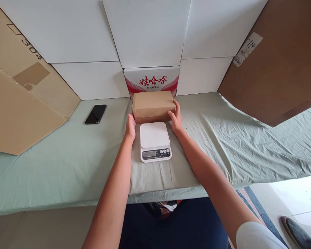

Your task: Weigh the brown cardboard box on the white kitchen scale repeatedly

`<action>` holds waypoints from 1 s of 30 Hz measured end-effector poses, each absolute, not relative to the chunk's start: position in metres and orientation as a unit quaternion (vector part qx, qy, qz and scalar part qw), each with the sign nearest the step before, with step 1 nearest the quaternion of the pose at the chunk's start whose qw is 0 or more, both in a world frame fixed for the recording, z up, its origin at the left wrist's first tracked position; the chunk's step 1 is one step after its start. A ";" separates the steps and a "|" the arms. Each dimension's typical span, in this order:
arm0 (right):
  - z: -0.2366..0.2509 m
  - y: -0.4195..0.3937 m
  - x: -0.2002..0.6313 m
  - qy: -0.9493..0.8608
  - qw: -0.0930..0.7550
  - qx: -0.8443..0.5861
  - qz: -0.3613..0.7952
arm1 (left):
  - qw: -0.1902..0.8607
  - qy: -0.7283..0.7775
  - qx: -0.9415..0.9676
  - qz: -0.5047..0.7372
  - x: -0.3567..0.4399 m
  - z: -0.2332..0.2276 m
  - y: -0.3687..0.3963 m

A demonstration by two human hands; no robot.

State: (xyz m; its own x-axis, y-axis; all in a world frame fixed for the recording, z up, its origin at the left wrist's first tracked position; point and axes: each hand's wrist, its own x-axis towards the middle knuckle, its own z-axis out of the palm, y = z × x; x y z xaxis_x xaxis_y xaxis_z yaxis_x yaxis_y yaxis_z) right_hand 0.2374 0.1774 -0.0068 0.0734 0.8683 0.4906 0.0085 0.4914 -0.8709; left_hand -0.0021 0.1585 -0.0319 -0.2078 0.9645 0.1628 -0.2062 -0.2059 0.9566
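A closed brown cardboard box is gripped between my two hands, just behind a white kitchen scale. My left hand presses on the box's left end, near its lower front corner. On the right end, my right hand has its thumb on the front face and its fingers along the side. The scale's platform carries nothing, and its display and buttons face me. Whether the box touches the cloth is hard to make out.
A black phone lies on the green cloth to the left. Behind the box stands a white-and-red printed carton against white panels. Large cardboard sheets flank both sides. A shoe shows on the floor at right.
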 end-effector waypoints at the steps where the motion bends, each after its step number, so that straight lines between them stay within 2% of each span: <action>1: -0.007 0.178 0.237 -0.589 0.631 -0.367 0.346 | 0.454 0.437 0.435 0.642 -0.003 -0.032 0.159; 10: -0.022 0.187 0.243 -0.559 0.618 -0.379 0.402 | 0.426 0.470 0.422 0.647 -0.022 -0.032 0.158; 16: -0.025 0.190 0.244 -0.548 0.605 -0.412 0.405 | 0.442 0.464 0.430 0.636 -0.017 -0.032 0.158; 30: -0.008 0.177 0.240 -0.585 0.604 -0.387 0.377 | 0.444 0.433 0.450 0.643 -0.005 -0.032 0.157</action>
State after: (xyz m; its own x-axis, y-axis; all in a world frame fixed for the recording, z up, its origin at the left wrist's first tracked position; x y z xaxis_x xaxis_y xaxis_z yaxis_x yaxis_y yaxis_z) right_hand 0.2400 0.1772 -0.0082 0.0295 0.9089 0.4159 -0.0037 0.4162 -0.9093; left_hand -0.0052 0.1567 -0.0324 -0.2009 0.9603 0.1935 -0.1811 -0.2305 0.9561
